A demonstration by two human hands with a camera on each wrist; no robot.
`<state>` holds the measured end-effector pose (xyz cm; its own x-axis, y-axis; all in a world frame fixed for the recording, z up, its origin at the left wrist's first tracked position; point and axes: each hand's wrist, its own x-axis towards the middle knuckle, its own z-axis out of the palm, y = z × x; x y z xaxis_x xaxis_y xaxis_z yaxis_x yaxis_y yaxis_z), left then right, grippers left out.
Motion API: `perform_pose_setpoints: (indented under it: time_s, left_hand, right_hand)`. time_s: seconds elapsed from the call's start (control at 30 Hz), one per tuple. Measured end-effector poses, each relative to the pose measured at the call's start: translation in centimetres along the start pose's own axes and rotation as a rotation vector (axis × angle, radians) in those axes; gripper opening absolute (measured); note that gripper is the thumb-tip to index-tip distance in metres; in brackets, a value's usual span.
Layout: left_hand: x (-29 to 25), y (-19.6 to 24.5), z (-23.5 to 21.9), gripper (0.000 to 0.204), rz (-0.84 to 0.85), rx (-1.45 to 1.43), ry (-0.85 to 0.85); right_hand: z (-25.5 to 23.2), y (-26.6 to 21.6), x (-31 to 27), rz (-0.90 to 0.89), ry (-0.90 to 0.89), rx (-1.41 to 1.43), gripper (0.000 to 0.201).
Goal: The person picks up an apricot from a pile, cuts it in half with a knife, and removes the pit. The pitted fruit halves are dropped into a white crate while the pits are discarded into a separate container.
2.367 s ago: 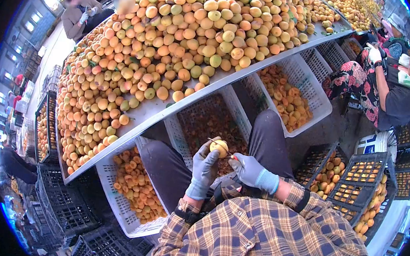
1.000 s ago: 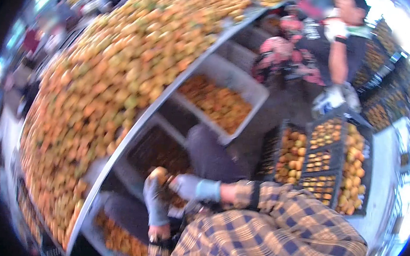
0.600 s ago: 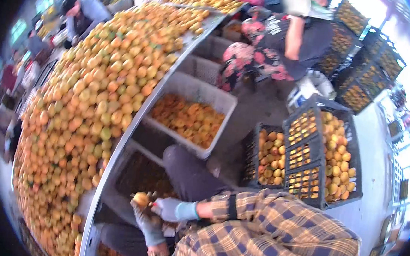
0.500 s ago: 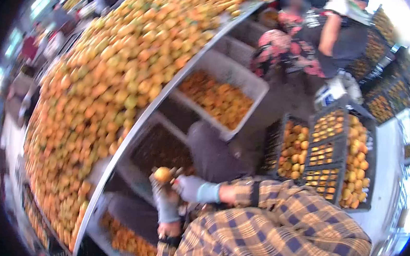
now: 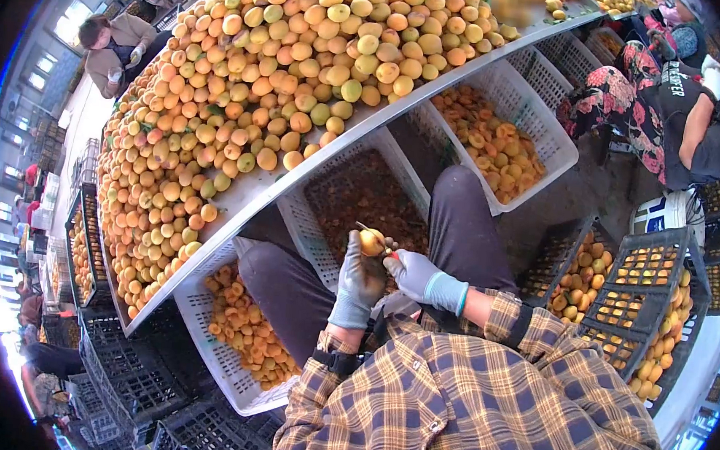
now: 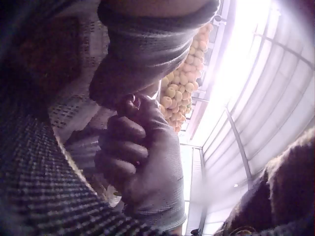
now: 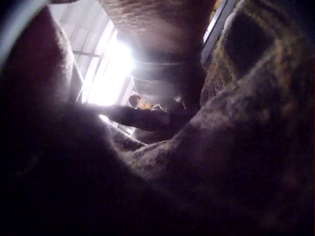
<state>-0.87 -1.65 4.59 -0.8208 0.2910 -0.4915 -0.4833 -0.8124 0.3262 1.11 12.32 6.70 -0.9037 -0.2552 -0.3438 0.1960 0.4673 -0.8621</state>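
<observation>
In front of the knees in the head view, my gloved left hand (image 5: 359, 284) holds up an apricot (image 5: 371, 242) at its fingertips. My gloved right hand (image 5: 423, 278) grips a small red-handled knife (image 5: 390, 255) right beside the fruit. A thin dark tip shows at the apricot's far side. From the left wrist, the right hand (image 6: 138, 152) appears with its fingers curled, close under the left glove (image 6: 142, 56). Sleeve and glove darken most of the right wrist view. Below both hands stands a white crate (image 5: 309, 229) with dark, small contents.
A metal-edged table (image 5: 247, 203) heaped with apricots slopes across the front. White crates of apricot halves stand at the left (image 5: 236, 397) and farther right (image 5: 564, 156). Black crates of whole apricots (image 5: 633, 306) are at the right. Other people sit around the table.
The head view swung right, blurring, then came back left. Throughout, the hands stay together at the apricot, the left holding it and the right keeping the knife.
</observation>
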Motion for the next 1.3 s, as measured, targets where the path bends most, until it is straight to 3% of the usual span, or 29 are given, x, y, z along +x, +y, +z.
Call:
perform_pose_setpoints:
  time_s: [0.13,0.2,0.27,0.37,0.47,0.67,0.73,0.87,0.93,1.07,1.13,1.2,1.27,1.3]
  left_hand:
    - [0.2,0.7,-0.5,0.048,-0.041,-0.145,0.015]
    - [0.0,1.1,-0.3,0.048,-0.017,-0.208,0.030]
    - [-0.4,1.1,0.2,0.048,0.003,-0.276,0.045]
    - [-0.5,0.2,1.6,0.050,-0.033,-0.294,-0.016]
    - [-1.2,-0.1,3.0,0.050,0.027,-0.214,-0.016]
    - [-0.6,-0.6,2.1,0.047,-0.056,-0.324,-0.080]
    - [-1.3,-0.5,3.6,0.043,0.043,-0.161,0.019]
    - [-1.5,-0.8,3.7,0.043,0.051,-0.144,0.027]
    - [-1.3,-0.8,3.4,0.042,0.146,-0.062,0.022]
    - [-1.8,-0.6,2.9,0.040,0.058,-0.112,-0.032]
    - [-1.8,-0.9,2.9,0.043,0.234,0.025,0.045]
    - [-1.7,-0.9,2.6,0.041,0.257,0.045,0.101]
    - [-1.3,-0.8,1.6,0.039,0.483,0.318,0.163]
    - [-1.7,-0.6,2.2,0.038,0.483,0.317,0.166]
  right_hand:
    - [-2.5,-2.2,-0.1,0.090,-0.203,0.162,0.037]
    - [-3.1,-2.4,-0.9,-0.057,-0.051,0.068,0.037]
    - [-3.6,-3.3,-1.4,-0.103,-0.017,-0.005,0.037]
    - [-2.7,-3.5,-1.1,-0.281,0.127,0.142,0.034]
    - [-2.4,-3.4,-0.6,-0.206,0.113,0.080,0.033]
    - [-2.2,-3.1,-0.1,-0.305,0.170,0.206,0.037]
    - [-2.1,-2.8,0.0,-0.329,0.199,0.150,0.035]
    - [-2.5,-3.6,-0.2,-0.251,0.238,-0.058,0.033]
    - [-2.5,-3.6,-0.2,-0.272,0.261,-0.177,0.029]
    - [-2.0,-3.8,0.1,-0.316,0.224,-0.015,0.028]
    - [-1.6,-4.1,0.0,-0.269,0.206,-0.013,0.028]
    - [-0.9,-3.7,0.9,-0.245,0.179,0.079,0.030]
    - [-0.3,-3.5,1.1,-0.229,0.144,0.177,0.031]
    - [-0.2,-3.6,1.2,-0.190,0.115,0.203,0.033]
